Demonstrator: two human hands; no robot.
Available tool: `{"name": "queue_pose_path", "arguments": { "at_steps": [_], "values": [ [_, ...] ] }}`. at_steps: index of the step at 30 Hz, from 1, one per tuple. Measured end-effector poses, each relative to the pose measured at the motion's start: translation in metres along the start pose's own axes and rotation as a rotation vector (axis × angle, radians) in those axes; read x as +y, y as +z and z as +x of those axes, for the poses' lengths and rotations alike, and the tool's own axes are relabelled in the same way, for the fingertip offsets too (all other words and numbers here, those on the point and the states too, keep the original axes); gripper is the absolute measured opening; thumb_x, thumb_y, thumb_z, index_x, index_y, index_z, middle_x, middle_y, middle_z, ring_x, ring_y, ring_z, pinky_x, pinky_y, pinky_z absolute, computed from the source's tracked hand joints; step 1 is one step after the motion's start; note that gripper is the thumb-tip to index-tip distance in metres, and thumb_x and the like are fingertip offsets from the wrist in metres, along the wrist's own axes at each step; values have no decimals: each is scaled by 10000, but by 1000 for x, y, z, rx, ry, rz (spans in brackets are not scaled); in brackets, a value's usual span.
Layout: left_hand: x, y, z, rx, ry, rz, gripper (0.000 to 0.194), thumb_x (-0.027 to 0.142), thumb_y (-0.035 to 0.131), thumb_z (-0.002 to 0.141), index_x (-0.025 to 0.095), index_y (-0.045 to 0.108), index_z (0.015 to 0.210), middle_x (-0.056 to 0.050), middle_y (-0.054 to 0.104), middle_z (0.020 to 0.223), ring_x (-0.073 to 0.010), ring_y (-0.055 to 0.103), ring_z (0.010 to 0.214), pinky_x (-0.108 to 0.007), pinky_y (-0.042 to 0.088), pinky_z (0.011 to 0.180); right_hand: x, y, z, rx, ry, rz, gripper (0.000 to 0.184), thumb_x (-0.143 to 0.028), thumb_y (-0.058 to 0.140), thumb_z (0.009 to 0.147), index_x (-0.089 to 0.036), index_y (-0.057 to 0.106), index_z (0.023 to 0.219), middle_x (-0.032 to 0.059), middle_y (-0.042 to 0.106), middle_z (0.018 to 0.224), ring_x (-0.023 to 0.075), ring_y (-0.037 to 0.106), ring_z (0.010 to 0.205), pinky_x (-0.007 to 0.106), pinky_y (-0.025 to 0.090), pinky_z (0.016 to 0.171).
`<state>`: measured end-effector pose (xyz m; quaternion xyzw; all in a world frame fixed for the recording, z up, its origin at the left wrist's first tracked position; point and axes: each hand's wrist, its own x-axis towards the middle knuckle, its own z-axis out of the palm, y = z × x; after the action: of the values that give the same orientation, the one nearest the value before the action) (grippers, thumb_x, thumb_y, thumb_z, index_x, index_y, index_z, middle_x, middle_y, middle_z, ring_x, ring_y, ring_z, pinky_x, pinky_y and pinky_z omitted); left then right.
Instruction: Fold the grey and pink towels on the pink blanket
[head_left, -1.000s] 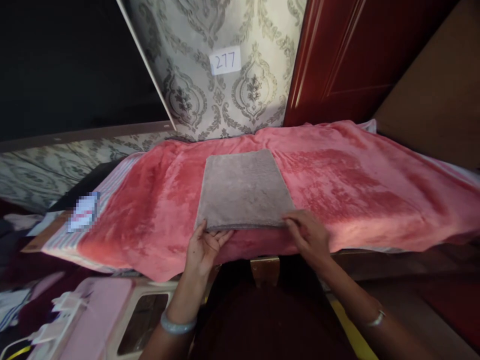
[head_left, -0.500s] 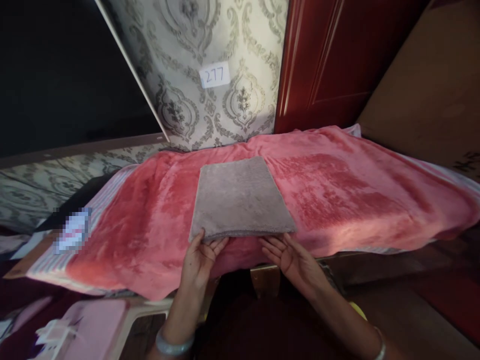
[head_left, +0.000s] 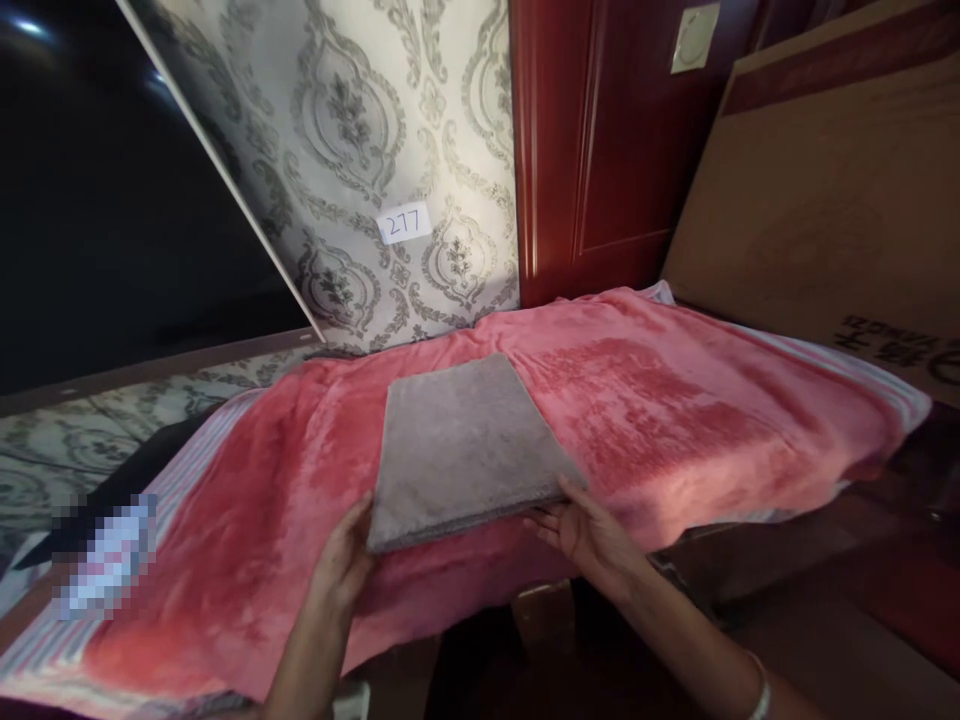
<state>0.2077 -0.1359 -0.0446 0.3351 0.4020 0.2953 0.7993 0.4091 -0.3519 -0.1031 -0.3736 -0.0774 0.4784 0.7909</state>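
A folded grey plush mat is lying tilted at an angle near the middle of the frame, on top of a pink-red fleece blanket, w/ its thick near edge facing the person. Can't tell if the mat is flat on the blanket or a bit lifted at the near side.

The left hand is cupping against the mat's lower left corner, fingers curled up along the edge; can't tell if it's actually gripping or only touching. The right hand is open, palm up, at the near edge toward lower right of the mat, fingertips and thumb touching the edge, not closed on it. A metal bangle is sitting on the right wrist at the bottom right.

The blanket is covering a bed-like surface, w/ a striped sheet showing along its lower left. A pixelated patch is sitting at far left, too blurred to tell.

Behind, upper middle, damask wallpaper is carrying a small paper label reading 277. A dark red wooden door is standing btwn the wallpaper and a big cardboard sheet at upper right, which is leaning behind the bed w/ dark printing near its lower edge.
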Motion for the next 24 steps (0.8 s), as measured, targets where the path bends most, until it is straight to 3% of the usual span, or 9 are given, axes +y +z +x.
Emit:
{"name": "queue_pose_path", "arguments": {
  "at_steps": [4,9,13,19,24],
  "values": [
    [12,10,15,-3,12,200,299,129,735,757,148,722,1056,-71,787,884,-241,762,833,-309,619,763,1,5,8,106,3,14,475,-443,796,734,-200,600,1091,96,742,954,293,717,918,467,615,769],
    [8,10,22,-62,86,309,517,102,789,695,162,685,1198,-107,783,1018,-288,740,988,-355,620,816,4,9,9,173,-76,-24,521,-300,868,605,-176,641,1057,89,744,922,279,723,838,402,629,690],
    [3,5,23,-42,115,324,471,86,768,708,151,684,1167,-114,779,1036,-277,738,1001,-328,620,794,3,9,6,175,-78,-38,599,-337,888,572,-169,643,1092,89,746,943,287,724,856,381,625,660],
    [7,9,19,-52,69,359,336,144,752,748,146,704,1080,-132,780,1001,-288,750,950,-353,625,772,2,5,3,147,-9,-11,625,-410,922,571,-169,634,1071,107,740,1038,275,729,875,391,615,767],
    [3,3,28,-82,87,389,418,178,812,712,165,698,1114,-142,778,1004,-302,749,946,-366,628,765,5,12,1,168,-14,7,784,-427,931,573,-200,557,1224,108,718,1142,278,730,890,395,612,755]
  ]
}}
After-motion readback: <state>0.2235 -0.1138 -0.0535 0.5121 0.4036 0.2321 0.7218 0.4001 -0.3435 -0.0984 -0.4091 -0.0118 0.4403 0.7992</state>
